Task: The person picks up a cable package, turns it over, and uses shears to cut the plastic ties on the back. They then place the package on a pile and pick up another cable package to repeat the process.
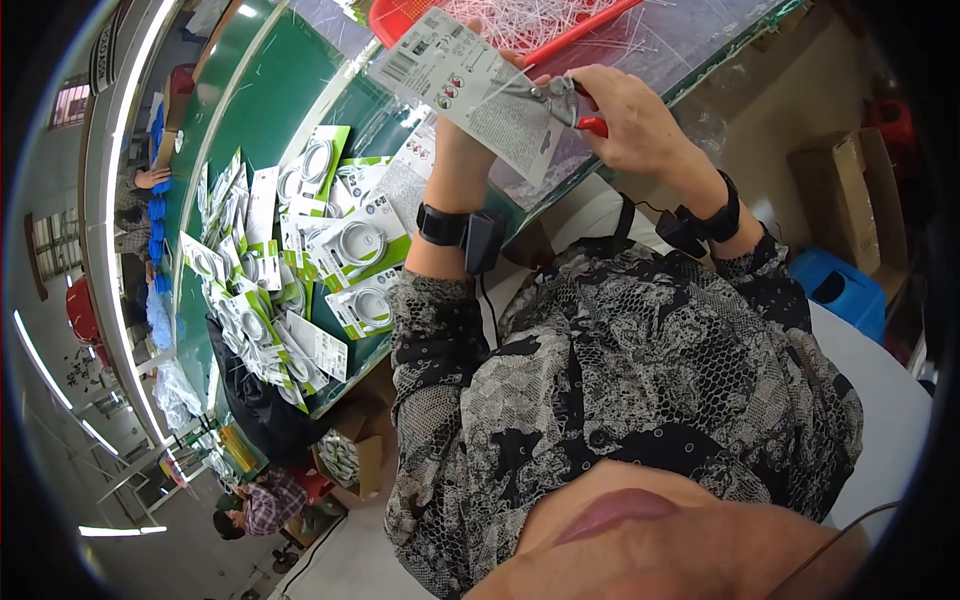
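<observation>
My left hand holds up a flat printed blister card with its back facing me. Most of that hand is hidden behind the card, with fingertips showing over the upper edge. In my right hand are cutting pliers with red handles. Their metal jaws lie across the card's right side, by its clear plastic; whether the blades touch anything I cannot make out. To the left, a heap of packaged white cables on green-and-white cards covers part of the green table.
A red basket full of thin white plastic ties stands just beyond my hands. At right are a cardboard box and a blue plastic stool. Another person is at the lower left, near a box of packages.
</observation>
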`<state>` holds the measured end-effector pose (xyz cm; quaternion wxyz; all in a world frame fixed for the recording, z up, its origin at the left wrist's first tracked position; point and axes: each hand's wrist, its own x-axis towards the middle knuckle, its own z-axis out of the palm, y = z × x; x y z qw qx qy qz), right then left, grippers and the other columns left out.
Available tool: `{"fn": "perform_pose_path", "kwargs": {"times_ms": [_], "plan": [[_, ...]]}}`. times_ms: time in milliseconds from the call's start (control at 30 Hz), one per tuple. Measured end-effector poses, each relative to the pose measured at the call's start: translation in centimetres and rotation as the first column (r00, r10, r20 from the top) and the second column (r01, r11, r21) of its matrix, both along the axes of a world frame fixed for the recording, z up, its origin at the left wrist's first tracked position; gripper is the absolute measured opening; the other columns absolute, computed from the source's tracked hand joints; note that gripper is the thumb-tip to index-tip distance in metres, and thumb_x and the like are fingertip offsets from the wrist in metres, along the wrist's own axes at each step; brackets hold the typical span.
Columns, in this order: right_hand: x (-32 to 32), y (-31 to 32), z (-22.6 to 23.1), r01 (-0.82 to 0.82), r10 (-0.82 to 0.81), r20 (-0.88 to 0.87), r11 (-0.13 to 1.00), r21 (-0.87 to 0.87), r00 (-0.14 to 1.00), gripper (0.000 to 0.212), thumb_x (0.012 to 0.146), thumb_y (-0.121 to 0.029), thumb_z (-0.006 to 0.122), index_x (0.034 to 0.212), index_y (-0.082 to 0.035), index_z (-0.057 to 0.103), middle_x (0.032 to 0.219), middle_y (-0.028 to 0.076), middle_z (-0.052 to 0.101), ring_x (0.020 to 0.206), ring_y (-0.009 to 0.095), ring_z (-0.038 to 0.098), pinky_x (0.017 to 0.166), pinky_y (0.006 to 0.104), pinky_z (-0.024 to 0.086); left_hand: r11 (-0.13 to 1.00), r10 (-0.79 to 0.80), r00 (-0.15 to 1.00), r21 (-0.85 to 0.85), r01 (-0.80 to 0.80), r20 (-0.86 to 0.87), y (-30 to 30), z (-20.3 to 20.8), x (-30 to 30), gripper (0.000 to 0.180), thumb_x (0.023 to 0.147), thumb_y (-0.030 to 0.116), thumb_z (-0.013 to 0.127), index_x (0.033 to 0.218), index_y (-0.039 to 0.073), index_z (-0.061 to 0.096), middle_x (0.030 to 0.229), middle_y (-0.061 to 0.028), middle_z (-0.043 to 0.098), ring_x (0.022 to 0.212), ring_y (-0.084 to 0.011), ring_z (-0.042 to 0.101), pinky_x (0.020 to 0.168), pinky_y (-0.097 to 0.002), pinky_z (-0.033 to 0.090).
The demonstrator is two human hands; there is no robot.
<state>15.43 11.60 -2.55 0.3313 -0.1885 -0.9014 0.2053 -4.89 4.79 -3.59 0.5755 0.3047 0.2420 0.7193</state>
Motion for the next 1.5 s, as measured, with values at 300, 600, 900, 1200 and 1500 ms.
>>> {"fn": "perform_pose_path", "kwargs": {"times_ms": [300,600,900,1200,1500], "plan": [[-0.7,-1.6,0.5,-0.068,0.069,0.003,0.993,-0.093,0.998,0.045,0.071,-0.002,0.065,0.113,-0.002,0.049,0.094,0.015,0.057,0.088,0.035,0.056,0.080,0.0432,0.045,1.000,0.000,0.989,-0.023,0.003,0.145,0.6,-0.2,0.2,0.048,0.099,0.024,0.046,0.145,0.018,0.033,0.104,-0.0112,0.061,0.099,-0.0265,0.062,0.090,-0.0570,0.053],[-0.8,-2.0,1.0,-0.055,0.053,-0.016,0.995,-0.085,0.998,0.040,0.073,-0.003,0.066,0.110,-0.003,0.050,0.090,0.016,0.059,0.084,0.037,0.058,0.073,0.0433,0.046,0.999,0.044,0.982,-0.022,-0.041,0.183,-0.3,0.8,1.5,0.047,0.099,0.018,0.047,0.144,0.015,0.035,0.101,-0.0110,0.061,0.093,-0.0261,0.063,0.086,-0.0546,0.055],[-0.5,-1.8,0.0,-0.099,0.118,0.033,0.931,-0.351,0.993,0.030,0.082,-0.010,0.066,0.108,-0.006,0.052,0.073,0.010,0.051,0.065,0.024,0.053,0.062,0.0354,0.043,0.889,0.442,0.862,-0.008,-0.458,-0.247,-6.5,2.4,-1.7,0.045,0.097,0.009,0.050,0.140,0.005,0.040,0.098,-0.0083,0.059,0.087,-0.0167,0.062,0.076,-0.0322,0.055],[-4.2,-2.7,-0.9,-0.288,0.304,-0.045,0.830,-0.478,0.952,0.035,0.089,-0.011,0.065,0.121,-0.005,0.053,0.084,-0.004,0.045,0.075,0.007,0.043,0.068,0.0223,0.039,0.363,0.412,0.019,0.145,-0.920,-0.911,-29.0,4.5,-0.8,0.031,0.084,0.001,0.067,0.114,-0.003,0.060,0.092,-0.0051,0.055,0.079,-0.0115,0.053,0.068,-0.0231,0.043],[-3.9,-2.7,-1.1,-0.304,0.363,0.024,0.813,-0.497,0.932,0.038,0.090,-0.010,0.064,0.126,-0.005,0.052,0.085,-0.005,0.044,0.074,0.005,0.041,0.067,0.0180,0.036,0.282,-0.545,-0.198,0.044,-0.959,-0.815,-49.6,1.2,7.0,0.041,0.079,0.007,0.071,0.119,0.006,0.061,0.098,-0.0145,0.059,0.090,-0.0313,0.059,0.078,-0.0363,0.049]]}}
